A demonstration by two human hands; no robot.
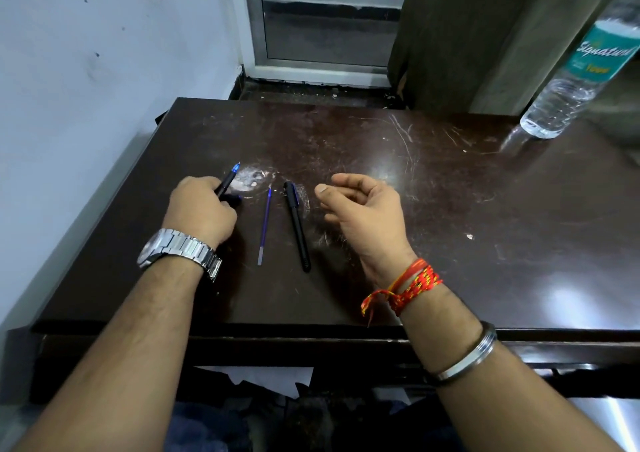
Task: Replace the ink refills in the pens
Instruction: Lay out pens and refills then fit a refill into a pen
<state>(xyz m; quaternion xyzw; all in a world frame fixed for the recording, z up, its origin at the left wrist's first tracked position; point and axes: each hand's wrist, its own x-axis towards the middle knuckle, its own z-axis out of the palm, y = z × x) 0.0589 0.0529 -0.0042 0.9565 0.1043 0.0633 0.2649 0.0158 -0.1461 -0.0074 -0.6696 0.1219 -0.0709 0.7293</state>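
The dark scratched table [450, 209] carries a water bottle [575, 70] at its far right corner. The left hand [201, 209] grips a blue-tipped pen [228, 179]. The right hand [363, 209] hovers with its fingers loosely curled, holding nothing. Between the hands lie a black pen [296, 224] and, just left of it, a blue refill [265, 226].

Our dark, scratched table [450, 216] carries a blue refill [264, 226] and a black pen [296, 226] side by side, apart, between the fingers of the left hand [201, 209] and of the right hand [370, 209]. A water bottle [571, 88] stands well beyond the right fingertips [349, 179].
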